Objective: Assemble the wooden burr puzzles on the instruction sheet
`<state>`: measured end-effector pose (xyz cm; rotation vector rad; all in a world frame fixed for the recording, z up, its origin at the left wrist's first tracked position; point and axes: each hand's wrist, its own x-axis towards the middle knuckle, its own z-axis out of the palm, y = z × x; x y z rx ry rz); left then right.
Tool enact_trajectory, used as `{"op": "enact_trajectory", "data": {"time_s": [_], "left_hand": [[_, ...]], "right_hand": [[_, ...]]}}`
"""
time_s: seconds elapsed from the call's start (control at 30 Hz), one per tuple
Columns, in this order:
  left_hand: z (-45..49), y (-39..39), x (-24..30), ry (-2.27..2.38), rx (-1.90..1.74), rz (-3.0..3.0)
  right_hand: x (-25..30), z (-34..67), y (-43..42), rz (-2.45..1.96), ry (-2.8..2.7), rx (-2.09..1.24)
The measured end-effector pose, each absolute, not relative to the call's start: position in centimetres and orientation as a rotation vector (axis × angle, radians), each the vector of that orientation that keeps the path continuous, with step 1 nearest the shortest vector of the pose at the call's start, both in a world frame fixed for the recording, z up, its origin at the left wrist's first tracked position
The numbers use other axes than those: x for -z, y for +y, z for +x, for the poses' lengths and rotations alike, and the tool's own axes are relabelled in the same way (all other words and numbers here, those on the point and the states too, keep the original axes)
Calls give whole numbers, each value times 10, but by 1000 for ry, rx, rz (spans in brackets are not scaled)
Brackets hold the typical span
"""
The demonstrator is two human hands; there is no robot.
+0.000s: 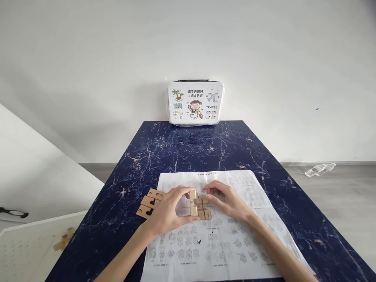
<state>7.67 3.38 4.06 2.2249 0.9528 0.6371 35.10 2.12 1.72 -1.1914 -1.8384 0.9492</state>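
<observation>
A cluster of notched wooden puzzle pieces [199, 206] stands on a printed instruction sheet [223, 246] in the middle of the dark blue marble table [190, 149]. My left hand [169, 209] curls round the cluster's left side, its fingers pinching one upright piece. My right hand [227, 199] presses its curled fingers against the cluster's right side. Three loose wooden pieces [149, 203] lie side by side just left of my left hand, partly on the sheet's edge.
A white cartoon-printed case [195, 103] stands upright against the wall at the table's far end. A white surface [32, 246] at lower left carries a small wooden piece [63, 242]. A plastic bottle [320, 169] lies on the floor at right.
</observation>
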Motion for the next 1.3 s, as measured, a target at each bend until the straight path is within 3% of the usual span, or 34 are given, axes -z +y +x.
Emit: {"op": "enact_trajectory", "data": {"time_s": [0.37,0.73,1.3], "left_hand": [[82,30,-45,895,-734,1733],[88,28,-36,1140,-777,2289],[91,26,-38,1242,-733,2451]], "right_hand": [[-17,351,20,-1165,-1881,-969],[-11,350,21,-1167,-1887,-901],[-13,354,18,-1123,-2023,-997]]}}
